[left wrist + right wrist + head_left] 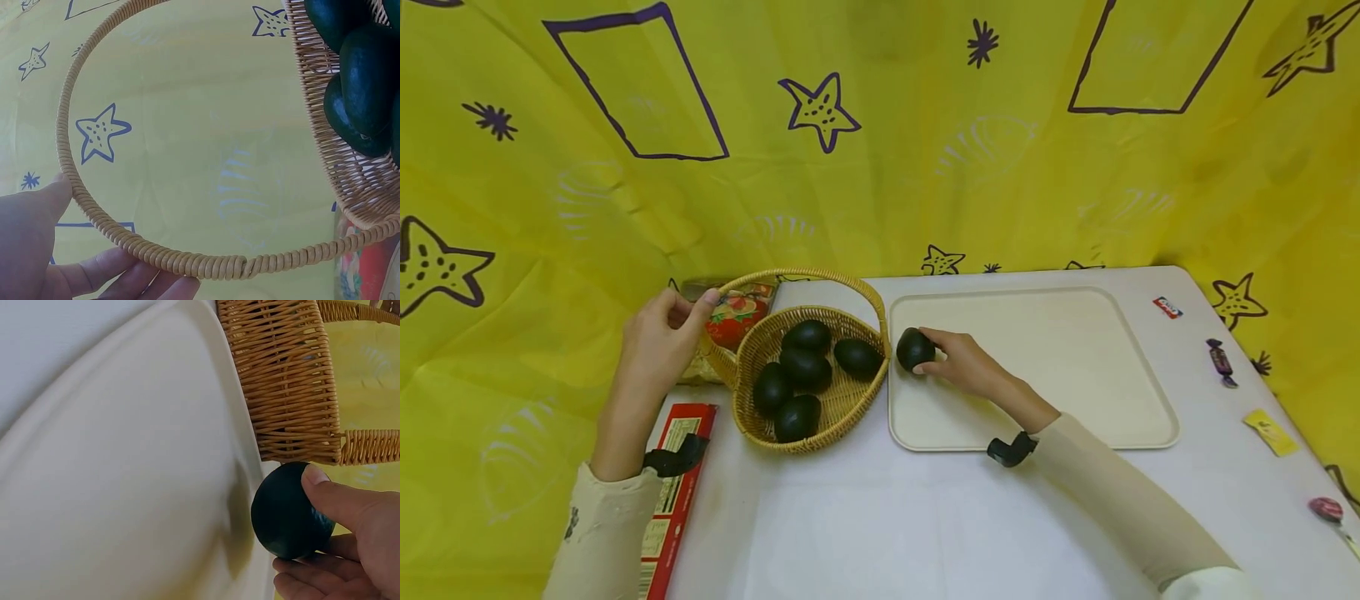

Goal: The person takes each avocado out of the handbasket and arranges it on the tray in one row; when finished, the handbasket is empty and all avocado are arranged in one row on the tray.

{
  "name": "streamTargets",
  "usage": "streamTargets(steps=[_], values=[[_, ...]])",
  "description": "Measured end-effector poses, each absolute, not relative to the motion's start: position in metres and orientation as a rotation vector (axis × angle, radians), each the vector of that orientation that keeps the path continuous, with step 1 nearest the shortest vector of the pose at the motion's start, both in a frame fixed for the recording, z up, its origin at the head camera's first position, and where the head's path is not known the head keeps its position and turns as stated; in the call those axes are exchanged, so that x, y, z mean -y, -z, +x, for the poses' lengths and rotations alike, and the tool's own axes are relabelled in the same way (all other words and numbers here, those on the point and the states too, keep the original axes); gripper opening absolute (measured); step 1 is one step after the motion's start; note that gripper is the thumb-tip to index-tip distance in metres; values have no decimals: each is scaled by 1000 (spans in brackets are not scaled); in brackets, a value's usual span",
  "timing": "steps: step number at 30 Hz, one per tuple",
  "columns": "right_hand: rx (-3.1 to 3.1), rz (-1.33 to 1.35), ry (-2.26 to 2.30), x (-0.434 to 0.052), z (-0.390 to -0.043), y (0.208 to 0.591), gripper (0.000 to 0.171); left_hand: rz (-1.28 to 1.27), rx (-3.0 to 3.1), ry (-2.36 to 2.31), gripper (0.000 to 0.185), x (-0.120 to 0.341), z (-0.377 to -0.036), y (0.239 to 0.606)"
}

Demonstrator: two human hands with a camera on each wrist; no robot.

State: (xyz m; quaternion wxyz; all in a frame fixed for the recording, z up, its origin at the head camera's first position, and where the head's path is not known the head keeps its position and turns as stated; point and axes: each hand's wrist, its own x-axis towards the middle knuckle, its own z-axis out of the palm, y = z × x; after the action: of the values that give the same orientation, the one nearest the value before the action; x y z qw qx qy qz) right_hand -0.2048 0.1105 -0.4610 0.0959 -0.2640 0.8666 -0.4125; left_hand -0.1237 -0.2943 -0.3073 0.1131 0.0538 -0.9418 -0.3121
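Observation:
A wicker basket (pixel 820 437) with a tall arched handle (pixel 219 267) stands left of centre, several dark green avocados (pixel 805 369) inside it. My left hand (pixel 658 337) grips that handle on its left side, thumb on one side and fingers on the other. My right hand (pixel 966 364) pinches another dark avocado (pixel 289 512) between thumb and fingers, over the left end of a cream tray (pixel 1037 417). In the right wrist view this avocado is beside the tray's rim, close to the basket wall; whether it touches the tray cannot be told.
Left of the basket lies a long red box (pixel 679 500), with a red and gold packet (pixel 733 321) behind the basket. Small wrapped sweets (pixel 1221 362) and a lollipop (pixel 1326 508) lie along the table's right edge. A yellow patterned cloth (pixel 880 200) hangs behind.

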Motion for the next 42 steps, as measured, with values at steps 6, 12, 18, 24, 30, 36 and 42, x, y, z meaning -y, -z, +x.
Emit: streamTargets(steps=[6, 12, 18, 24, 30, 36, 42], values=[[-2562, -790, 1200, -102, -208, 463, 64, 154, 2767, 928, 59, 294, -124, 309], [-2604, -781, 1153, -95, -208, 463, 64, 154, 2765, 930, 60, 293, -124, 309], [-2626, -791, 1099, -94, -206, 462, 70, 156, 2761, 935, 59, 294, -123, 310], [-2622, -834, 1057, -96, -205, 461, 74, 142, 2763, 919, 58, 294, -123, 311], [-2627, -830, 1012, -101, -206, 457, 78, 135, 2754, 917, 57, 295, -125, 312], [-2627, -835, 1003, -104, -209, 452, 81, 131, 2750, 923, 58, 295, -126, 308], [-2641, -839, 998, -106, -203, 437, 78, 126, 2756, 914, 59, 295, -126, 307]])
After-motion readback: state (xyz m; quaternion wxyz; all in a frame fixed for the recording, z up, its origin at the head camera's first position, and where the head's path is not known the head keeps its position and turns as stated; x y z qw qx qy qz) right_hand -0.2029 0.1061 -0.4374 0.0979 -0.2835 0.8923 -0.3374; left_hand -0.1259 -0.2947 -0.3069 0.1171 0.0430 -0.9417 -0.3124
